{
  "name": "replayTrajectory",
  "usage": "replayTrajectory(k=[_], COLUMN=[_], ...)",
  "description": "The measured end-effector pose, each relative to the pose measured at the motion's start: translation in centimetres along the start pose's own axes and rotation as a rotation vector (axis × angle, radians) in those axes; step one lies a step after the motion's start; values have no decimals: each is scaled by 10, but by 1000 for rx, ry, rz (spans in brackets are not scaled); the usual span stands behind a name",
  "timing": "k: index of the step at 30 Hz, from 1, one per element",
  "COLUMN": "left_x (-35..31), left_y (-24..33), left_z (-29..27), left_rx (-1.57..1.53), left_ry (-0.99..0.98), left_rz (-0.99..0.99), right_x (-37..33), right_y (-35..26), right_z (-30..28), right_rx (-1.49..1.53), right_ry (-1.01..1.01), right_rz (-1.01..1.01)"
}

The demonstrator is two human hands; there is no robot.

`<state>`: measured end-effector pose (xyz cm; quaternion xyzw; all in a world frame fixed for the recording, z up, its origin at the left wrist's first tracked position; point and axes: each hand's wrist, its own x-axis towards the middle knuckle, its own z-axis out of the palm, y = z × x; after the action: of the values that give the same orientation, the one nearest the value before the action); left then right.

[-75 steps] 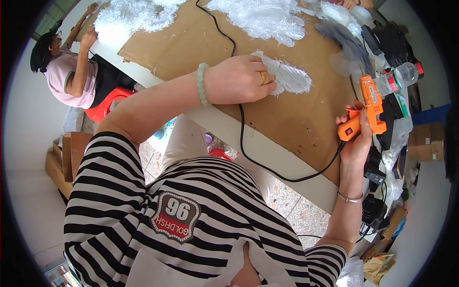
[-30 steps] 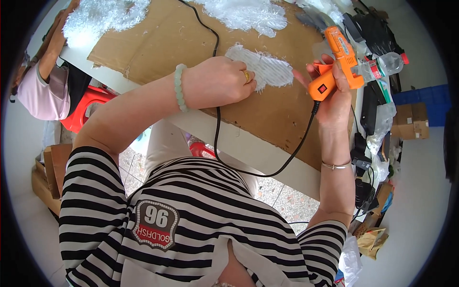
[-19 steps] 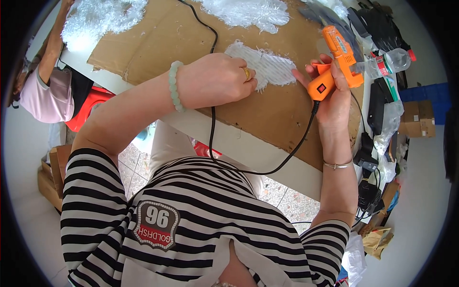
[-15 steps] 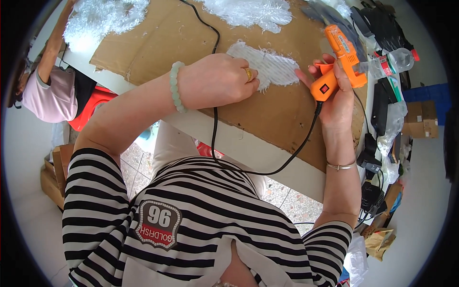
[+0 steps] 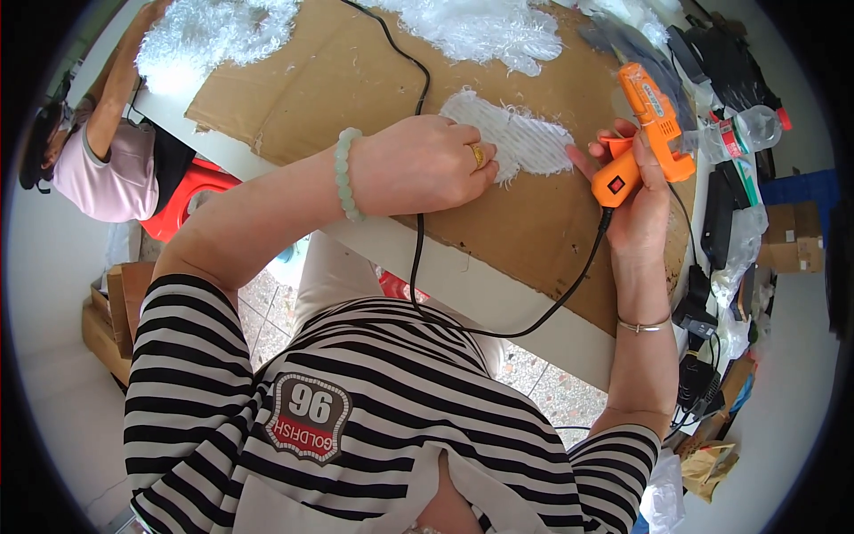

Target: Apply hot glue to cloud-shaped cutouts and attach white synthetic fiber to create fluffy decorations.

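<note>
My left hand (image 5: pixel 436 165) is closed, its curled fingers at the near left edge of a white fringed fabric piece (image 5: pixel 525 142). Its fingertips are hidden under the hand, and the fabric lies flat on brown cardboard (image 5: pixel 311 98). My right hand (image 5: pixel 642 209) is wrapped around the handle of an orange hot glue gun (image 5: pixel 654 111), held just right of the fabric. A small red switch shows on the handle. From its lower end a black cord (image 5: pixel 569 298) loops toward me, then runs under my left wrist to the far side.
Shaggy white material (image 5: pixel 213 40) lies at the far left, with another fringed white heap (image 5: pixel 480 31) at the far middle. A clear plastic bottle (image 5: pixel 756 129), black adapters (image 5: pixel 698 311) and plastic bags crowd the right edge. Another person (image 5: pixel 107 169) sits at the left.
The whole view has shifted slightly, so everything appears a little lower and further right. My hands keep nearly the same places by the fabric. More of the person at the left shows.
</note>
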<state>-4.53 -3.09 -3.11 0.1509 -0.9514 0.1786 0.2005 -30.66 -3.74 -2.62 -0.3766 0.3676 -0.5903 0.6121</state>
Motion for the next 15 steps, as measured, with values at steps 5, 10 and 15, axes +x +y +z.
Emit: replayTrajectory(k=[5,10,15], left_x=[-2,-2,-4], left_y=[0,3,4], left_z=[1,-5,-2], left_rx=[-18,-72,-71], left_ry=[0,-134,-108], left_rz=[-15,-64,-62], right_x=[0,0,-7], right_y=[0,-2,-5], right_z=[1,0,8], right_rx=[-10,-15,-12], right_ry=[-5,-10,-43], right_rz=[-5,-25,-90])
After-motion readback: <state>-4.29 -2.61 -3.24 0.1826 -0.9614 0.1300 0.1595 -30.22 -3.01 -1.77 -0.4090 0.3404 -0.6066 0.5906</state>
